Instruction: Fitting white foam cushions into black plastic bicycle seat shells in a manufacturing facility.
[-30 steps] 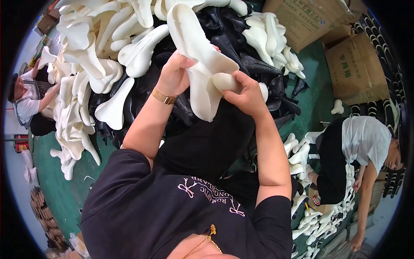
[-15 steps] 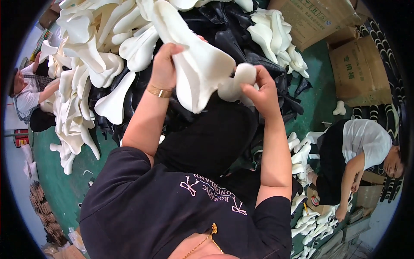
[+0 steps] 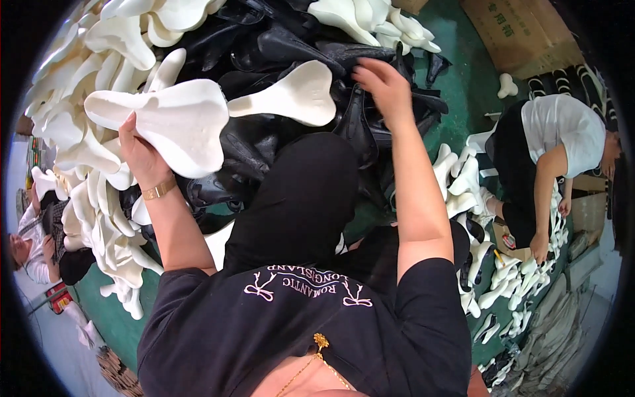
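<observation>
The left hand [image 3: 147, 159] grips a white saddle-shaped piece [image 3: 165, 122] near its narrow end: the thumb lies on the near edge and the other 4 fingers are hidden beneath it. The piece is raised over the left side of the work area, its narrow end pointing left and its broad, 2-lobed end pointing right, toward the right hand [image 3: 387, 92] but well apart from it. A gold-coloured band [image 3: 159, 190] circles the left wrist.

The right hand reaches out beyond the knee [image 3: 291, 192], its fingers loosely bent and somewhat parted, with nothing visible in its grasp. It is above a pile of black pieces [image 3: 245, 142]; whether the fingertips touch any of them, I cannot tell.

Between the 2 hands, 1 loose white piece [image 3: 297, 96] lies on the black pile, its broad end toward the right hand and its narrow end just beside the held piece in this view; I cannot tell if those 2 touch.

A heap of white pieces [image 3: 92, 132] spreads behind and to the left of the left hand. To the right, a cardboard box [image 3: 522, 33] stands on the green floor [image 3: 466, 79], and a co-worker [image 3: 562, 132] bends over more white pieces [image 3: 516, 278].
</observation>
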Available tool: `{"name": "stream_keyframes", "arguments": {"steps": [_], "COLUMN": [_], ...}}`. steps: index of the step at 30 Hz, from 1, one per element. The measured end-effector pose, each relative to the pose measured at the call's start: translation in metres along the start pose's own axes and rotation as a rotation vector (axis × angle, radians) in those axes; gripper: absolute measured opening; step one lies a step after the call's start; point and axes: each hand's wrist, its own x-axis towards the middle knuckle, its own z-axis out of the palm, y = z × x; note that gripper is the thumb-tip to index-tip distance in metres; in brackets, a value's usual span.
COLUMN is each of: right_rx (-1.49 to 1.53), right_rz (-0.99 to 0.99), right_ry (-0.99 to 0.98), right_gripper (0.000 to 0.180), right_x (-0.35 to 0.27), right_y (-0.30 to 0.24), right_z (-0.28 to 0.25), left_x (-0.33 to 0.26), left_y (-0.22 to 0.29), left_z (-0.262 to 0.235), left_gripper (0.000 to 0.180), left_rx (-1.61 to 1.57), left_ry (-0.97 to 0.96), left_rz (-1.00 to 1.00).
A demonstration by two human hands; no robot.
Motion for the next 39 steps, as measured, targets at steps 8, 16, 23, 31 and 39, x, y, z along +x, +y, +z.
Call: {"name": "stream_keyframes", "arguments": {"steps": [8, 16, 23, 31, 39], "right_rx": [-0.655, -0.600, -0.463, -0.460, -0.429], "right_rz": [0.453, 0.038, -0.325, -0.370, -0.367], "right_ry": [0.102, 0.613, 0.420, 0.249, 0.265], "right_gripper": [0.037, 0.027, 0.023, 0.015, 0.016], "right_x": [-0.105, -0.066, -0.156, -0.208, -0.212], "right_y": [0.184, 0.057, -0.117, -0.121, -0.116], "right_z": [-0.037, -0.106, -0.068, -0.027, -0.026], "left_x": [-0.010, -0.049, -0.093, -0.129, -0.144], "left_y": [-0.036, -0.050, -0.108, -0.106, -0.107], "left_z": [0.021, 0.085, 0.106, 0.122, 0.124], "left_gripper": [0.052, 0.050, 0.055, 0.049, 0.048], "left_rx": [-0.062, -0.232, -0.157, -0.122, -0.151], "left_ry": [-0.042, -0.289, -0.413, -0.516, -0.524], "left_rz": [-0.328, -0.577, -0.729, -0.820, -0.740]}}
